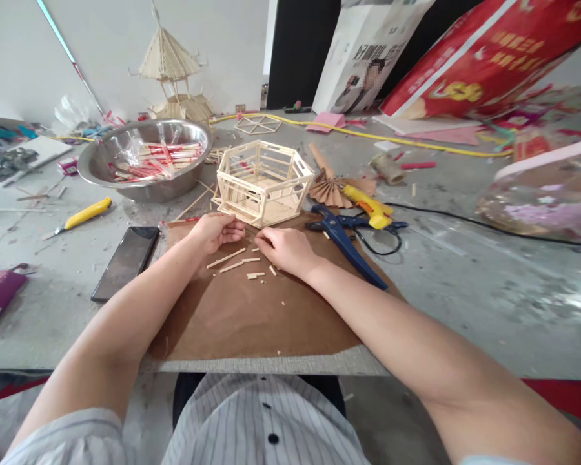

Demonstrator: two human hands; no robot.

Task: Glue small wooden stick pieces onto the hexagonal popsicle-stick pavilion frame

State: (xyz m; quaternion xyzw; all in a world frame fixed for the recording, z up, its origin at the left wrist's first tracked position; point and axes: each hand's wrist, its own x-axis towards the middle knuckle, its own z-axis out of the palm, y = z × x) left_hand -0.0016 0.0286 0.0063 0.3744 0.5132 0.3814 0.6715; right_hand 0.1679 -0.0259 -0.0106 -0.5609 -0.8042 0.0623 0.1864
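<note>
My left hand rests on the brown paper mat with its fingers curled together; what they pinch is too small to make out. My right hand lies just beside it, fingers bent down onto the mat among short cut wooden sticks. Directly beyond both hands stands a hexagonal frame of pale wooden sticks, its near edge almost touching my fingertips.
Blue pliers and a yellow glue gun with black cable lie right of the frame. A steel bowl of sticks, a yellow-handled knife and a black phone are on the left. A stick pagoda model stands at the back.
</note>
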